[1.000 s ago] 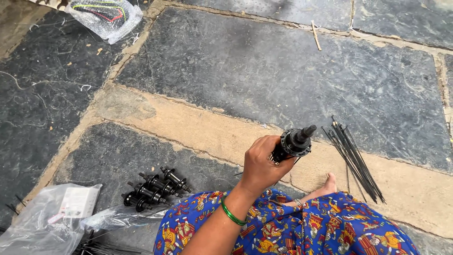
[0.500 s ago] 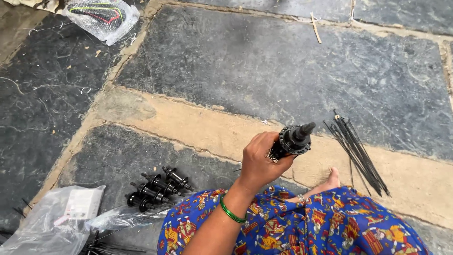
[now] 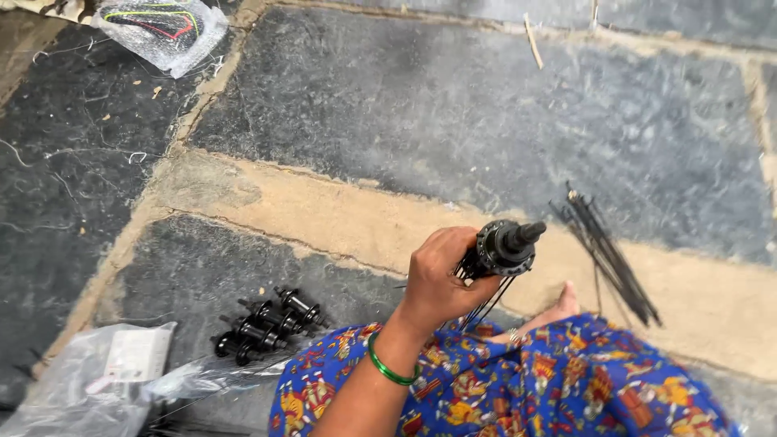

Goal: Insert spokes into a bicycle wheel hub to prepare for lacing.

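Head view, left hand: your left hand (image 3: 437, 279) is closed around the black metal wheel hub (image 3: 503, 247), axle tilted up so the thin spokes hang free.
Right hand: out of sight.
Spare hubs (image 3: 263, 324): left of the held hub, on the stone floor (image 3: 453, 121).
Loose spokes (image 3: 607, 252): just right of it.

A pile of black hubs (image 3: 263, 324) lies on the stone floor (image 3: 453, 121) near clear plastic bags (image 3: 89, 384), a bundle of spokes (image 3: 607, 255) well apart to the right.
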